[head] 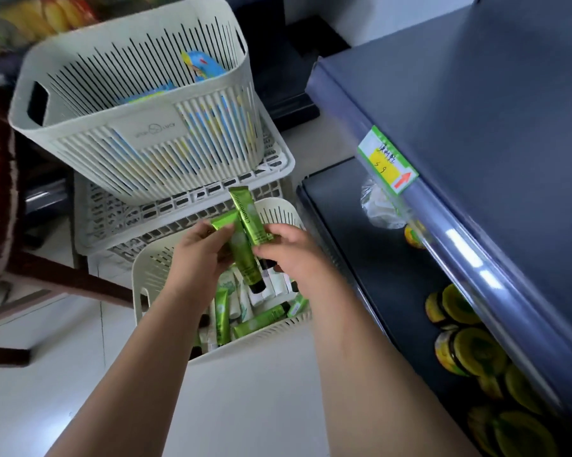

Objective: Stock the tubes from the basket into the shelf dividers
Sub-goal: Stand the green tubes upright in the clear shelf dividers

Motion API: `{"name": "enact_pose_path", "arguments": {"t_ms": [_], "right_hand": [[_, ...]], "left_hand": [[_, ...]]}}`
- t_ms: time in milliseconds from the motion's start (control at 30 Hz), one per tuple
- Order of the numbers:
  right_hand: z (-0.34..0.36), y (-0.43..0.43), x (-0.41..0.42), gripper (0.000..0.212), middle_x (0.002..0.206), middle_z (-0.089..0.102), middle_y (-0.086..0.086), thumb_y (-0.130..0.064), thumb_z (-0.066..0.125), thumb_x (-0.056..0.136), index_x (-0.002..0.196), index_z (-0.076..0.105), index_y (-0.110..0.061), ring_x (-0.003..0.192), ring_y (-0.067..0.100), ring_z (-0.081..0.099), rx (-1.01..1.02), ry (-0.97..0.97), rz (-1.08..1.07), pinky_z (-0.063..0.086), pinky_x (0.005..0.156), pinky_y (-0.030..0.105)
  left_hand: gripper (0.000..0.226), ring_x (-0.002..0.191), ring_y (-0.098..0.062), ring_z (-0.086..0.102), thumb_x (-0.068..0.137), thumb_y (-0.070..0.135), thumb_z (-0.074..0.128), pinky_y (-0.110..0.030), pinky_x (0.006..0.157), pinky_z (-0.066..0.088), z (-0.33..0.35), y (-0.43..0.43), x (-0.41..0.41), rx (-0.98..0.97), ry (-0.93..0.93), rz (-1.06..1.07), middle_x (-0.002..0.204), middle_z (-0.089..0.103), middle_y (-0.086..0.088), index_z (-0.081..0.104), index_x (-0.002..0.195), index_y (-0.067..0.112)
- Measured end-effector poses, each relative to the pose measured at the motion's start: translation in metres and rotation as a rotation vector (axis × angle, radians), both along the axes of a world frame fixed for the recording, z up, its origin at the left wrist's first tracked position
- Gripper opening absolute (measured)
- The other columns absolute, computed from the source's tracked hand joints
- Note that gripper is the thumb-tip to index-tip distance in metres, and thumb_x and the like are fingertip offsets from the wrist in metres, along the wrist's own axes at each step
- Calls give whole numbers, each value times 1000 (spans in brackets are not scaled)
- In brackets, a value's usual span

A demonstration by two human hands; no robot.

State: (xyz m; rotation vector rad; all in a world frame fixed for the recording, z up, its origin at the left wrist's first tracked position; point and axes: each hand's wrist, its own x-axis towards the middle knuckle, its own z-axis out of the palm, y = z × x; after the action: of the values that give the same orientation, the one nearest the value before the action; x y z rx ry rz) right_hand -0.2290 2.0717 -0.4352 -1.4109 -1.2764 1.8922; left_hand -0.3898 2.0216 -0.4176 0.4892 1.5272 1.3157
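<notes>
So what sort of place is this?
Likely a small shop: a handwritten price tag on the shelf rail, jars stocked beneath it, and a floor basket full of tubes.

Glossy green tubes (pixel 241 240) lie in a matt slotted plastic basket (pixel 152 268) (cream), beside a shiny shelf edge (pixel 469 258).
</notes>
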Motion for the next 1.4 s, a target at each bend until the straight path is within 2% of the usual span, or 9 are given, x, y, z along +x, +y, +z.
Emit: {"name": "enact_pose_path", "arguments": {"t_ms": [200, 267, 500, 633, 833, 1000, 1133, 1300, 1400], "right_hand": [[58, -5, 21, 27, 97, 75, -10, -41, 82, 78, 100, 69, -34, 95, 10, 71, 110, 32, -127, 57, 88, 36], [77, -10, 30, 30, 99, 77, -7, -35, 82, 82, 108, 69, -26, 95, 11, 72, 129, 81, -162, 56, 85, 29], [143, -34, 72, 26, 102, 78, 3, -16, 81, 82, 107, 74, -17, 100, 21, 74, 290, 124, -223, 55, 97, 36], [187, -56, 106, 19, 94, 77, -3, -24, 78, 87, 104, 76, -15, 84, 9, 69, 355, 118, -358, 53, 80, 25], [249, -104, 165, 16, 79, 73, -1, -8, 72, 91, 105, 69, -1, 70, 8, 67, 444, 156, -553, 52, 68, 23], [286, -153, 235, 20, 93, 71, 7, -6, 73, 89, 107, 67, 0, 81, 13, 63, 603, -2, -686, 49, 69, 25], [311, -202, 285, 12, 85, 71, -1, -5, 72, 90, 93, 67, -15, 73, 6, 64, 665, -103, -767, 48, 62, 16], [325, -262, 329, 15, 93, 75, 4, -9, 76, 87, 96, 66, -16, 84, 18, 70, 668, -177, -860, 59, 81, 43], [330, -301, 353, 21, 104, 75, 5, -11, 77, 86, 104, 67, -15, 92, 17, 72, 674, -264, -931, 58, 85, 40]], "left_hand": [[9, 76, -19, 69, 96, 10, 67, -34, 69, 57, 66, 2, 23, 120, 19, -62, 84, 72, -5, 68, 89, 15], [9, 75, -18, 70, 96, 9, 66, -31, 66, 58, 88, 0, 32, 167, 26, -93, 84, 73, -6, 68, 89, 15], [12, 77, -21, 71, 94, 9, 68, -43, 83, 59, 158, -11, 60, 288, 57, -258, 87, 73, -9, 70, 87, 17], [13, 74, -18, 74, 98, 6, 62, -32, 66, 61, 198, -20, 93, 374, 50, -354, 81, 76, -7, 67, 89, 13], [3, 85, -25, 75, 95, 6, 66, -38, 78, 62, 248, -33, 152, 476, -3, -484, 93, 75, -14, 67, 94, 9], [7, 94, -31, 69, 93, 7, 69, -49, 90, 55, 280, -50, 205, 549, -11, -648, 95, 70, -15, 72, 97, 12], [9, 83, -20, 68, 93, 6, 68, -35, 77, 60, 302, -68, 253, 604, -11, -768, 92, 69, -9, 71, 101, 10], [15, 73, -16, 67, 94, 2, 66, -33, 74, 57, 323, -100, 309, 623, -77, -928, 83, 69, -4, 70, 87, 16], [12, 80, -23, 67, 93, 2, 66, -42, 86, 55, 332, -123, 342, 640, -108, -1031, 89, 71, -9, 71, 90, 12]]}}
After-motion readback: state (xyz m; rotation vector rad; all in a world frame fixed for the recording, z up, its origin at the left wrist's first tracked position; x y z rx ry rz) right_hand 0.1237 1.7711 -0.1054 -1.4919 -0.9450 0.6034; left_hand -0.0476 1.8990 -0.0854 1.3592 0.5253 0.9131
